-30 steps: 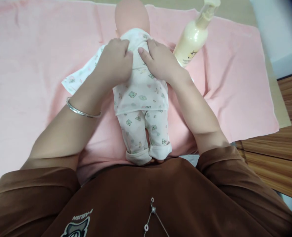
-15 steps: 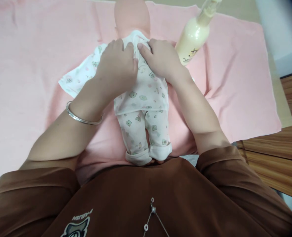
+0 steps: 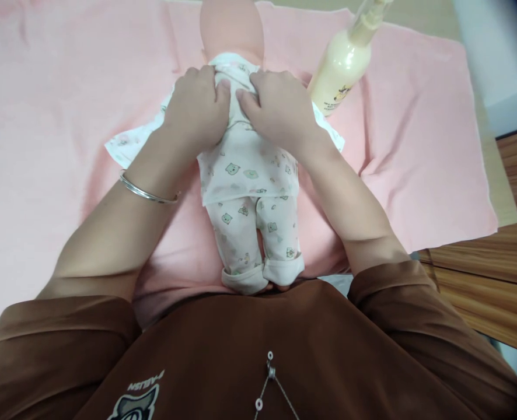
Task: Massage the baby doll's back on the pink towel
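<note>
A baby doll lies with its bald head away from me and no face showing. It wears a white printed shirt and matching trousers with turned-up cuffs. My left hand is closed around the left side of its upper body, thumb on the shirt's back. On the opposite side my right hand grips likewise, its thumb also on the back. Most of my fingertips are hidden at the doll's sides. The shirt is wrinkled between my thumbs, and its sleeves spread out past both hands.
A pale yellow pump bottle stands to the right of the doll, close to my right hand. Beneath everything is a pink cloth on a light tabletop. Wood-grain furniture is at the right.
My hands have shifted outward and closed round the doll's sides. The doll's head has moved slightly left, the shirt has bunched at the upper back, and the right sleeve shows more.
</note>
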Tool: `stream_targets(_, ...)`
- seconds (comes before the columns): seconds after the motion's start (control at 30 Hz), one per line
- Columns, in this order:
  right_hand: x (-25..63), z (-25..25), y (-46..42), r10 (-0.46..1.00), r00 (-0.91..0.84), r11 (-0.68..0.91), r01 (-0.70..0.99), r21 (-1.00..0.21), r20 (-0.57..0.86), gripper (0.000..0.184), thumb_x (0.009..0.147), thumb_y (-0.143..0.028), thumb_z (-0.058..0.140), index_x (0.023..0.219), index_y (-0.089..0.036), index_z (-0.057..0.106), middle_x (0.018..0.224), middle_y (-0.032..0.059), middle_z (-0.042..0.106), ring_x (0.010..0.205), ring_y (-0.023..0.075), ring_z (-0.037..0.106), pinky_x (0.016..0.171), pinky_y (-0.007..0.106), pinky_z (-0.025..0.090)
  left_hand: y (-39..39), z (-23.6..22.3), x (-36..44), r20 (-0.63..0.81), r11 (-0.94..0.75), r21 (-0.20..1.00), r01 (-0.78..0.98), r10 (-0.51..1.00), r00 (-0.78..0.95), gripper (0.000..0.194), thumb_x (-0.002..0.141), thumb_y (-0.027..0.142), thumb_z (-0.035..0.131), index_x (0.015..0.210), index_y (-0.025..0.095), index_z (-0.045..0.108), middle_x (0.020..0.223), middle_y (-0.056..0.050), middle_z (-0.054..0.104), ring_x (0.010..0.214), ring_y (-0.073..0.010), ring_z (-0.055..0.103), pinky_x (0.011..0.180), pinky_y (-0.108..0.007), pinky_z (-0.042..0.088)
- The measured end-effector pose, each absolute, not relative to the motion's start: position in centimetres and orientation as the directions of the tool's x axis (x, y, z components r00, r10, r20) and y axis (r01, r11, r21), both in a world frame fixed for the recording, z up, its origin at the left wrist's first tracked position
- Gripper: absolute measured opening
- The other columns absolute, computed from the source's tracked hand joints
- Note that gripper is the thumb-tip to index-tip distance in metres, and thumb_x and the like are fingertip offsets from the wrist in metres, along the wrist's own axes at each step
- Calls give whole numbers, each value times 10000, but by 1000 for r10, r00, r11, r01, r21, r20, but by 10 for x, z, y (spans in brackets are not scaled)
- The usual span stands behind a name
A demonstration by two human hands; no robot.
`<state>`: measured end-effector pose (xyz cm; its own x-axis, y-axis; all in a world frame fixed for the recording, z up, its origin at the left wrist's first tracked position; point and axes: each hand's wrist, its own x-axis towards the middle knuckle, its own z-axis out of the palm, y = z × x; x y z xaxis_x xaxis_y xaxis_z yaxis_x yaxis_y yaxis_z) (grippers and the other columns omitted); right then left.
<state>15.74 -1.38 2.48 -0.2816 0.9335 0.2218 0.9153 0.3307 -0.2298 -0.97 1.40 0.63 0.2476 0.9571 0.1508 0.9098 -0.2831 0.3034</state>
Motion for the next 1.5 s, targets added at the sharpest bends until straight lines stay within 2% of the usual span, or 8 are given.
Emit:
stream_targets(0.07, 169, 20, -2, 927, -303, 363, 874, -322, 222, 419, 1086, -502, 288, 861, -249, 536, 986, 102, 705, 964, 311, 651, 844, 435, 503, 0, 14, -5, 180, -362, 159, 919, 926, 333, 349, 1049, 149, 369, 1277, 12, 595, 1227, -270, 622, 1187, -454, 581, 1024, -589, 477)
stream_targets(0.17, 179, 19, 6, 921, -340, 388, 838, -383, 190, 471, 1083, -548, 259, 925, -247, 585, 1021, 101, 729, 966, 325, 669, 836, 454, 515, -19, 26, 0, 190, -403, 44, 914, 902, 389, 320, 1004, 137, 451, 1241, 14, 627, 1180, -258, 636, 1116, -472, 616, 949, -574, 521)
stream_targets(0.33, 163, 31, -17, 940, -301, 336, 896, -291, 158, 491, 1055, -422, 268, 1297, -114, 563, 1361, 220, 631, 1273, 375, 567, 1093, 504, 429, -15, 30, -1, 177, -297, 223, 928, 949, 261, 221, 978, 133, 508, 1062, 80, 705, 1104, -233, 685, 1068, -457, 664, 897, -550, 540)
stream_targets(0.53, 143, 31, -41, 953, -236, 292, 877, -382, 188, 195, 951, -374, 408, 991, -341, 596, 1168, 111, 701, 1134, 352, 581, 1055, 490, 424, 9, 15, -5, 143, -212, 345, 914, 975, 172, 342, 1047, 206, 386, 1069, 122, 716, 1130, -203, 712, 1084, -402, 650, 949, -547, 510)
stream_targets(0.63, 146, 30, -34, 943, -271, 323, 884, -337, 194, 248, 979, -350, 344, 913, -338, 582, 1133, 118, 702, 1063, 352, 588, 1026, 516, 437, 15, 5, -3, 155, -194, 371, 908, 977, 146, 360, 1058, 274, 367, 1205, 174, 680, 1243, -185, 675, 1192, -408, 591, 1103, -596, 390)
stream_targets(0.83, 155, 24, -11, 944, -218, 281, 925, -257, 248, 351, 1049, -357, 259, 968, -242, 581, 1064, 142, 710, 1003, 300, 615, 910, 436, 486, 19, -10, -2, 259, -254, 354, 900, 951, 167, 374, 1046, 196, 434, 1323, 10, 603, 1288, -241, 638, 1245, -394, 560, 1089, -516, 420)
stream_targets(1.03, 162, 8, 8, 967, -144, 222, 885, -409, 212, 267, 986, -493, 358, 997, -325, 566, 1133, 131, 709, 1075, 352, 628, 920, 495, 491, 19, -15, -6, 293, -252, 477, 842, 949, 118, 255, 1024, 299, 477, 1244, 290, 607, 1299, -124, 642, 1236, -336, 531, 1099, -501, 412)
stream_targets(1.5, 166, 5, 12, 961, -151, 226, 909, -350, 230, 284, 994, -522, 334, 1081, -332, 526, 1170, 108, 694, 1088, 342, 633, 956, 527, 517, 17, -11, 1, 272, -146, 509, 848, 962, 2, 185, 977, 185, 595, 1156, 230, 578, 1302, -145, 631, 1248, -338, 538, 1080, -531, 402)
